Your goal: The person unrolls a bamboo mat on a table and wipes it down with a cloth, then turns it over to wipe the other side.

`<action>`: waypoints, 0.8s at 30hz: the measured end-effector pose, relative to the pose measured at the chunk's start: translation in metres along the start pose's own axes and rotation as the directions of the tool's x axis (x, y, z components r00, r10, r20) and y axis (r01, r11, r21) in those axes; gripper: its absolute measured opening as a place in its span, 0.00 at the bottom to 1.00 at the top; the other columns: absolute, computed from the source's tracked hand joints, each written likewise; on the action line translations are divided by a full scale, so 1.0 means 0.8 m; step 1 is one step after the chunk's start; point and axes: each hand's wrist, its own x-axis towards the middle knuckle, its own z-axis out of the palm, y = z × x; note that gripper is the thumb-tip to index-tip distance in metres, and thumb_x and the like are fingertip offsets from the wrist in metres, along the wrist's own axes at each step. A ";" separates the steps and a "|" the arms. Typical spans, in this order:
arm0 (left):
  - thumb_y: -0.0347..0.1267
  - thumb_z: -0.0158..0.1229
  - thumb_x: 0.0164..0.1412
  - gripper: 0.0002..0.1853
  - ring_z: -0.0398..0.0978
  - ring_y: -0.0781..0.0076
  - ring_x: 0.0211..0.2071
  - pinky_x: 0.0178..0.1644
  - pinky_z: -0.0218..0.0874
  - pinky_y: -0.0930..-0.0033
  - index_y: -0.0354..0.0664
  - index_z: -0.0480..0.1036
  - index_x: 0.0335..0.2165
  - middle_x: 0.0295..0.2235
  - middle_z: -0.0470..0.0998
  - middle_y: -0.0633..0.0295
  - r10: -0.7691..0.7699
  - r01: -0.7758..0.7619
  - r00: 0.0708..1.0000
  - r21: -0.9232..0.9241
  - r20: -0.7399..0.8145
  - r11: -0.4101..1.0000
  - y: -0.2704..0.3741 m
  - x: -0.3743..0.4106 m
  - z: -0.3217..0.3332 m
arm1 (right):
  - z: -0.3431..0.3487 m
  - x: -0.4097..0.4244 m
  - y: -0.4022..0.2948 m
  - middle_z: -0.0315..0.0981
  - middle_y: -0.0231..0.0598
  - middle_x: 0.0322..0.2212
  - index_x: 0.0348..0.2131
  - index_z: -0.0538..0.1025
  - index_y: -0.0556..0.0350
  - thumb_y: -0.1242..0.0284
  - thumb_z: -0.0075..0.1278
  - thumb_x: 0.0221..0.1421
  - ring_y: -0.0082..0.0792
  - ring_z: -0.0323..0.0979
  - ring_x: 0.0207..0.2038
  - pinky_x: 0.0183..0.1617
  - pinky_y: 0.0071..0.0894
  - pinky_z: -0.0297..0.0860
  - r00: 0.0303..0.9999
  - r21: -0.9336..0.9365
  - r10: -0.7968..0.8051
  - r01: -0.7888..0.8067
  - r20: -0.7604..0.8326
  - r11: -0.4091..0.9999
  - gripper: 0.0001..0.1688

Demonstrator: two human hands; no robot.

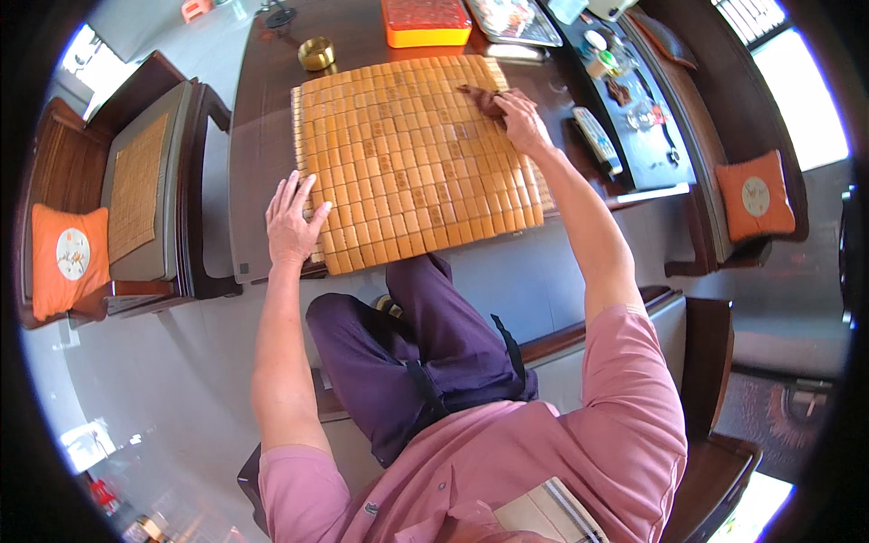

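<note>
A bamboo tile seat mat point(407, 163) lies before me on the dark wooden table point(261, 159), its near edge jutting over the table's front. Part of another woven layer shows under its left and right sides. On the mat's left edge rests my left hand point(293, 216), fingers apart, holding nothing. My right hand point(523, 122) presses a brown cloth point(485, 102) onto the far right part of the mat, near its edge. The palm and part of the cloth are hidden under the hand.
A brass bowl point(316, 53), a red and orange box point(426, 24) and a metal tray point(516, 19) stand along the back. To the right lie a remote control point(597, 140) and a black tea tray point(652, 146) with glassware. Cushioned wooden seats point(146, 183) flank the table.
</note>
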 end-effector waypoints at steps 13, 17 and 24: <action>0.51 0.58 0.63 0.32 0.58 0.58 0.68 0.70 0.47 0.54 0.59 0.66 0.63 0.67 0.62 0.61 -0.003 0.003 1.000 -0.002 0.007 1.000 -0.002 -0.001 0.003 | -0.142 -0.261 -0.195 0.77 0.47 0.45 0.46 0.79 0.60 0.83 0.52 0.51 0.49 0.74 0.49 0.57 0.44 0.69 0.949 0.210 0.238 -0.280 0.205 0.937 0.21; 0.52 0.57 0.64 0.31 0.57 0.59 0.68 0.70 0.47 0.56 0.60 0.67 0.62 0.66 0.63 0.63 -0.008 0.008 1.000 -0.006 0.004 1.000 -0.002 0.000 0.005 | -0.141 -0.208 -0.287 0.76 0.41 0.44 0.44 0.80 0.54 0.80 0.56 0.50 0.47 0.73 0.49 0.56 0.42 0.69 0.966 0.236 0.178 -0.131 -0.188 0.963 0.18; 0.44 0.47 0.71 0.24 0.58 0.59 0.67 0.70 0.48 0.55 0.60 0.67 0.62 0.66 0.63 0.63 0.004 -0.004 1.000 -0.034 -0.002 0.999 -0.013 0.002 0.008 | -0.022 -0.145 -0.399 0.66 0.49 0.57 0.52 0.73 0.58 0.64 0.59 0.53 0.50 0.64 0.60 0.62 0.50 0.62 0.985 0.232 -0.156 0.169 -0.071 0.958 0.29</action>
